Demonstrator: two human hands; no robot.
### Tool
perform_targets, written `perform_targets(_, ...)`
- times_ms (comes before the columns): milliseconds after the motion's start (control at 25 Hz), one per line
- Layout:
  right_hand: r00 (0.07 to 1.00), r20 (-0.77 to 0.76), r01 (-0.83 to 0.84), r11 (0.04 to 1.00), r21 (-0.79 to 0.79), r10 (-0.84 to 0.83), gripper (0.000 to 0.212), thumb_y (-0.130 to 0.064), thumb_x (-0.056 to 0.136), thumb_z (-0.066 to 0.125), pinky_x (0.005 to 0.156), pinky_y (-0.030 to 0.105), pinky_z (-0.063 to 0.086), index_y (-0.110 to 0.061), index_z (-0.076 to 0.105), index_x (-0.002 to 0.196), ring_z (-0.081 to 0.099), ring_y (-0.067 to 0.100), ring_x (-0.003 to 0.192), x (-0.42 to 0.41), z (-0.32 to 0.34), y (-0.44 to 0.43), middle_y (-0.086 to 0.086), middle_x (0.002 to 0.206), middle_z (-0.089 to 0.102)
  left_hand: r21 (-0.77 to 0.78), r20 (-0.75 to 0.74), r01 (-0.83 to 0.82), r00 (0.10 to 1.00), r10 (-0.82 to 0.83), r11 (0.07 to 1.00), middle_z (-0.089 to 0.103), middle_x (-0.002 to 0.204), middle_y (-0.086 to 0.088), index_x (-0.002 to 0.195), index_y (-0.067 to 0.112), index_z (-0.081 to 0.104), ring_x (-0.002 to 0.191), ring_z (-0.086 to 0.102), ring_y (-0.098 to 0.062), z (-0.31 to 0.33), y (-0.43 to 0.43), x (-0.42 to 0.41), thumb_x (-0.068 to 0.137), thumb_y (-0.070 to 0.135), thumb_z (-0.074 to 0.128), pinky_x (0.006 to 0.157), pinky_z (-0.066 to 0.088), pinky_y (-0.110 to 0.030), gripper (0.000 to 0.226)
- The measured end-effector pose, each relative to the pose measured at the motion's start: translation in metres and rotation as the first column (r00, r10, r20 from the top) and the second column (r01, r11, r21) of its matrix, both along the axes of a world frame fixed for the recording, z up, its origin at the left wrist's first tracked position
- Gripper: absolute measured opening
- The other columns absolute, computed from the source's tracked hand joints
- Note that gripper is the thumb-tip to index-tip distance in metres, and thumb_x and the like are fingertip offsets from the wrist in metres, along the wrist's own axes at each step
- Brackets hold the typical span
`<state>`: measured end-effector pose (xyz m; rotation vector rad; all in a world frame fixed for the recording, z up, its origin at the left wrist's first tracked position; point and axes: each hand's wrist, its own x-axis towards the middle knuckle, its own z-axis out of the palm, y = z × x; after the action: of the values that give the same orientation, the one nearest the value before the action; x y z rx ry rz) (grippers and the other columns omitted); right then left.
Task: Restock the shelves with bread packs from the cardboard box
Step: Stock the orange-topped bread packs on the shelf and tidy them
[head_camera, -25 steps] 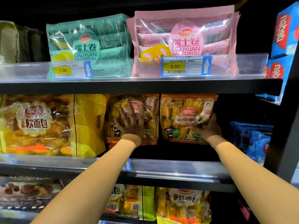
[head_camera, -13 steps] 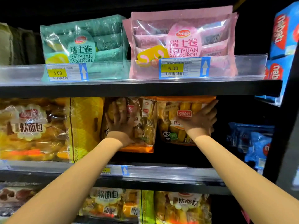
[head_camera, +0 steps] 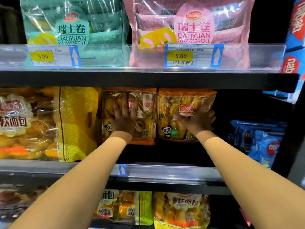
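On the middle shelf (head_camera: pixel 165 172), two orange-topped bread packs stand upright side by side, touching, set back from the shelf's clear front rail. The left hand (head_camera: pixel 123 119) lies flat on the front of the left bread pack (head_camera: pixel 146 113), its fingers (head_camera: pixel 124 100) straight and spread upward, holding nothing and only pressing on the wrapper. The right hand (head_camera: pixel 198 121) rests on the lower right of the right bread pack (head_camera: pixel 171 103), thumb on the front just under the red label. Its fingers (head_camera: pixel 212 114) fan out to the pack's right edge. It is dark there, so I cannot tell whether they hook behind the pack or merely press on it.

At the left end of the middle shelf a large yellow bread bag (head_camera: pixel 76 123) stands just beside the left pack. At the right end, well apart from the right pack, lie blue wrapped packs (head_camera: pixel 260 141). Above the middle shelf, a green swiss roll pack (head_camera: pixel 72 30) and a pink swiss roll pack (head_camera: pixel 193 30) stand behind price tags (head_camera: pixel 179 56) reading 5.00. Below the middle shelf sit more yellow bread bags (head_camera: pixel 181 210).
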<state>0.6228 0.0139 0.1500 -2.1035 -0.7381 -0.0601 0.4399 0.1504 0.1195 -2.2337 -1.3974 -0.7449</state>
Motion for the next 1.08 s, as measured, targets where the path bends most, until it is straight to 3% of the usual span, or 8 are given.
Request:
perform_targets(80, 0.99, -0.095, -0.099, 0.994, 0.035, 0.102, 0.117, -0.059, 0.072, 0.071, 0.111, 0.038, 0.028, -0.013, -0.001, 0.152, 0.011, 0.036, 0.146, -0.004, 0.009, -0.011, 0.019, 0.157, 0.01, -0.084, -0.057, 0.034, 0.998, -0.039, 0.996, -0.012, 0.161, -0.018, 0.152, 0.028, -0.012, 0.144, 0.001, -0.05, 0.013, -0.011, -0.008, 0.074, 0.068, 0.063, 0.111, 0.013, -0.07, 0.116)
perform_targets(160, 0.976, -0.177, -0.111, 0.991, 0.077, 0.123, 0.106, -0.046, 0.08, 0.07, 0.104, 0.017, 0.033, -0.003, 0.004, 0.151, 0.015, 0.034, 0.146, -0.012, 0.015, -0.019, 0.019, 0.157, 0.015, -0.098, -0.082, 0.048, 0.995, -0.056, 0.994, -0.012, 0.161, -0.015, 0.152, 0.034, -0.011, 0.145, -0.002, -0.048, 0.024, -0.023, -0.022, 0.075, 0.073, 0.055, 0.114, 0.009, -0.066, 0.109)
perform_targets(240, 0.991, 0.072, 0.107, 0.992, 0.069, -0.112, 0.124, -0.057, 0.069, 0.075, 0.115, 0.042, 0.023, -0.006, -0.002, 0.152, 0.012, 0.039, 0.146, -0.024, 0.014, -0.023, 0.023, 0.158, 0.009, -0.037, -0.035, 0.094, 0.995, -0.095, 0.995, -0.012, 0.162, -0.011, 0.151, 0.04, -0.01, 0.146, -0.004, -0.044, 0.021, -0.025, -0.036, 0.076, 0.075, 0.052, 0.114, 0.003, -0.064, 0.103)
perform_targets(280, 0.974, 0.181, 0.128, 0.991, 0.046, -0.134, 0.126, -0.062, 0.067, 0.073, 0.115, 0.052, 0.019, -0.009, -0.004, 0.152, 0.009, 0.041, 0.146, -0.031, 0.011, -0.021, 0.024, 0.158, 0.005, 0.012, -0.006, 0.124, 0.992, -0.124, 0.992, -0.014, 0.162, -0.009, 0.149, 0.041, -0.012, 0.147, -0.006, -0.043, 0.018, -0.026, -0.041, 0.075, 0.076, 0.05, 0.113, 0.0, -0.063, 0.103)
perform_targets(440, 0.954, 0.299, 0.036, 0.998, -0.059, -0.017, 0.129, -0.074, 0.062, 0.067, 0.112, 0.067, 0.011, -0.028, -0.015, 0.151, -0.012, 0.043, 0.145, -0.036, -0.004, -0.001, 0.022, 0.158, -0.015, -0.025, 0.048, 0.176, 0.984, -0.174, 0.984, -0.023, 0.161, -0.003, 0.149, 0.041, -0.017, 0.147, -0.013, -0.041, 0.018, -0.02, -0.041, 0.072, 0.078, 0.053, 0.117, 0.002, -0.06, 0.11)
perform_targets(640, 0.943, 0.332, 0.064, 0.992, -0.105, -0.025, 0.129, -0.071, 0.061, 0.071, 0.107, 0.071, 0.018, -0.034, -0.015, 0.15, -0.013, 0.044, 0.144, -0.018, -0.009, 0.023, 0.019, 0.158, -0.019, -0.112, 0.032, 0.186, 0.982, -0.184, 0.976, -0.014, 0.162, -0.004, 0.15, 0.041, -0.012, 0.146, -0.005, -0.045, 0.022, -0.005, -0.031, 0.064, 0.076, 0.064, 0.116, 0.014, -0.062, 0.119)
perform_targets(840, 0.912, 0.406, 0.115, 0.984, -0.135, -0.05, 0.13, -0.073, 0.061, 0.068, 0.105, 0.072, 0.013, -0.031, -0.019, 0.149, -0.014, 0.044, 0.144, -0.011, -0.015, 0.037, 0.021, 0.157, -0.022, -0.076, 0.036, 0.176, 0.984, -0.173, 0.982, -0.007, 0.163, -0.003, 0.15, 0.042, -0.008, 0.146, -0.001, -0.046, 0.019, 0.007, -0.026, 0.059, 0.078, 0.066, 0.114, 0.016, -0.062, 0.123)
perform_targets(1080, 0.911, 0.412, 0.107, 0.965, -0.24, 0.001, 0.133, -0.071, 0.061, 0.07, 0.103, 0.071, 0.022, -0.03, -0.021, 0.149, -0.011, 0.046, 0.144, -0.015, -0.008, 0.028, 0.023, 0.156, -0.022, -0.133, -0.035, 0.098, 0.994, -0.104, 0.986, -0.005, 0.163, -0.005, 0.15, 0.04, -0.01, 0.145, 0.0, -0.047, 0.023, -0.001, -0.024, 0.062, 0.079, 0.061, 0.113, 0.018, -0.064, 0.12)
